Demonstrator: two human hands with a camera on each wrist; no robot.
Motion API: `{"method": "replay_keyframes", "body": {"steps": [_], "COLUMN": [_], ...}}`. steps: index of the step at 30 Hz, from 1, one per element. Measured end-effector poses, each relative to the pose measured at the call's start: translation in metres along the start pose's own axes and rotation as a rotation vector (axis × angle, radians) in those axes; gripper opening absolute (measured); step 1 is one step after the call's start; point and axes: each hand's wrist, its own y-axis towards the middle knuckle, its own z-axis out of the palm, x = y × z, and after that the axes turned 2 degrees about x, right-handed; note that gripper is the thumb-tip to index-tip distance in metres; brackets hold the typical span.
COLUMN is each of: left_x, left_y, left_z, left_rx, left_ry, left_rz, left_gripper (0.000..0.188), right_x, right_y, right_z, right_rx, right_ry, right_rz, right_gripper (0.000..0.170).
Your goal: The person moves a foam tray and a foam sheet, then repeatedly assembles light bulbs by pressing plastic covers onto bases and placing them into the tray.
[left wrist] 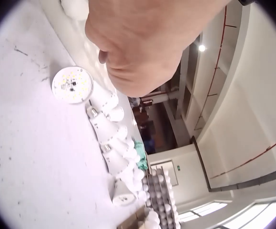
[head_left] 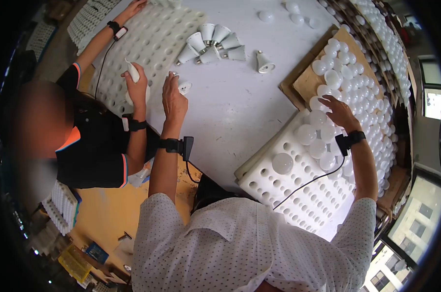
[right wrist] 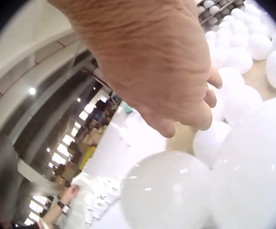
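In the head view my left hand grips a white LED bulb body, its round face showing beside the fingers. That bulb body's LED board faces the camera in the left wrist view; the fingertips are hidden there. My right hand reaches over a crowd of frosted bulb globes, fingers loosely bent and spread. In the right wrist view the fingertips of the right hand hang close over the globes, and a large globe sits near the camera.
Several bulb bodies lie clustered on the white table, with one bulb body apart. A white foam tray with holes lies at right, beside cardboard. Another person works at left over a holed tray.
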Motion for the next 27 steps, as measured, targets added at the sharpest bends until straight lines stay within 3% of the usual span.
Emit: {"method": "replay_keyframes", "body": {"steps": [2,4,8,12,14,16,18,20,21,22,23,24,25,26,27], "left_x": [0.014,0.03,0.041,0.012,-0.019,-0.012,-0.013,-0.007,-0.011,-0.016,-0.021,-0.032,-0.041,-0.048,-0.055], "left_y": [0.003,0.005,0.008,0.002,0.004,-0.007,-0.008,-0.011,-0.012,-0.012,-0.016,-0.02,-0.025,-0.033,-0.044], "left_z": [0.002,0.004,-0.002,-0.005,-0.013,0.002,0.014,0.026,0.027,0.027,0.025,0.018,0.012,0.009,0.004], "left_rx": [0.028,0.291,0.514,0.586,0.684,0.58,0.597,0.581,0.621,0.662,0.659,0.651,0.641,0.642,0.598], "left_ry": [0.035,0.063,0.035,0.066,0.274,0.228,0.128,0.112,0.111,0.109,0.106,0.046,-0.012,-0.012,-0.189], "left_rz": [0.005,0.033,0.006,0.049,0.094,0.203,0.296,0.337,0.242,0.15,0.166,0.026,-0.112,-0.093,-0.171], "left_gripper": [0.044,0.047,0.048,0.047,0.05,0.053,0.052,0.053,0.051,0.05,0.05,0.049,0.048,0.048,0.044], "right_x": [-0.001,-0.004,-0.003,-0.013,-0.016,-0.013,-0.014,-0.021,-0.022,-0.02,-0.023,-0.024,-0.022,-0.019,-0.016], "right_y": [0.008,0.017,0.019,0.016,0.011,0.001,-0.018,-0.036,-0.046,-0.064,-0.076,-0.086,-0.096,-0.107,-0.118], "right_z": [0.005,0.011,0.015,0.037,0.034,0.026,0.009,0.005,0.004,-0.002,0.005,0.012,0.019,0.028,0.037], "right_rx": [0.065,0.049,0.043,0.026,-0.022,-0.071,-0.26,-0.511,-0.637,-0.605,-0.66,-0.712,-0.732,-0.78,-0.825], "right_ry": [-0.025,-0.051,-0.134,-0.208,-0.174,-0.079,0.088,0.562,0.819,1.042,1.301,1.562,1.564,1.71,1.856], "right_rz": [-0.012,-0.062,-0.085,-0.082,-0.082,-0.005,0.05,0.156,0.097,0.256,0.222,0.177,0.18,0.125,0.066], "right_gripper": [0.055,0.056,0.058,0.054,0.054,0.056,0.061,0.06,0.057,0.054,0.051,0.049,0.049,0.047,0.046]}}
